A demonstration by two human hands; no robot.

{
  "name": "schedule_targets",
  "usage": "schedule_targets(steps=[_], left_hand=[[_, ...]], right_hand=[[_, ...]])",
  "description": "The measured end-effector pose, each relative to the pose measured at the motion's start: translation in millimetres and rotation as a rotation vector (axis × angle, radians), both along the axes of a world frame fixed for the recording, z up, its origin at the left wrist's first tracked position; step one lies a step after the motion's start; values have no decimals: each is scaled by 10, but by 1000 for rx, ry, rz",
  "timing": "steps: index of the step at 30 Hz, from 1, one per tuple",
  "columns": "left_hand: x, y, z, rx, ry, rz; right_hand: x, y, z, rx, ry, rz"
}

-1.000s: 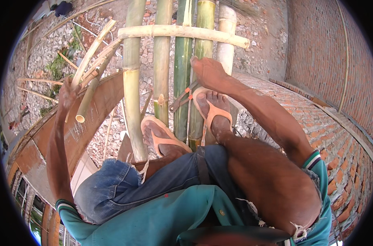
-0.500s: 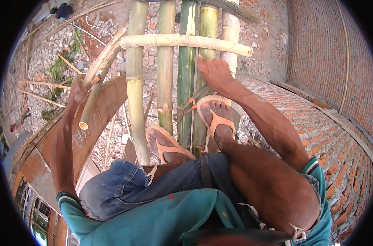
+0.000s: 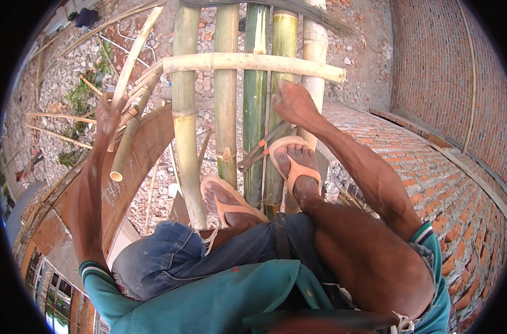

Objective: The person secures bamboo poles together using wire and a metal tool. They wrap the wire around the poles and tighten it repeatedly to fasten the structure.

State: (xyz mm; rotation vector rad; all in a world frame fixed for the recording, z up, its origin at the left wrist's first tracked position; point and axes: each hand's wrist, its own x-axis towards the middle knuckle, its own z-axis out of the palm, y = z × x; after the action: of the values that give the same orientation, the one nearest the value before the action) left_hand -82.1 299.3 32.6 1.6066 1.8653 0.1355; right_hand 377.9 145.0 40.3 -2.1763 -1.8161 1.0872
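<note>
The person is perched high on a bamboo scaffold, feet in orange sandals planted on the upright poles, looking straight down past the knees to rubble-strewn ground far below. What matters is the pale crosswise bamboo pole: its long axis runs left to right across the frame, lying over the front of the four green and yellow upright poles, and it sits between the two hands. The right hand is the nearer one, just below the crosspiece towards its right end, its fingers curled down against the upright there; they look clenched on the upright, though whether something small is pinched in them I cannot tell. The crosspiece lies just above and a little ahead of those knuckles. The left hand is out on the far side, arm stretched long, fingers wrapped round a bundle of thinner slanting bamboo canes that rise up towards the left end of the crosspiece. A dark tool with an orange band, perhaps pliers, lies tucked at an angle between the uprights just beside the right foot. A curved brick wall runs along the right.
</note>
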Motion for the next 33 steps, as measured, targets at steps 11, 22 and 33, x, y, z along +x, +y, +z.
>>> schedule_targets(steps=[11,22,33], left_hand=[[95,-79,64,72,-168,32],[1939,245,432,-249,-560,-108],[2703,418,74,-158,-571,-353]], right_hand=[[15,-84,15,114,-29,-37],[-11,-303,-20,205,-96,10],[145,-198,-33,315,-111,43]])
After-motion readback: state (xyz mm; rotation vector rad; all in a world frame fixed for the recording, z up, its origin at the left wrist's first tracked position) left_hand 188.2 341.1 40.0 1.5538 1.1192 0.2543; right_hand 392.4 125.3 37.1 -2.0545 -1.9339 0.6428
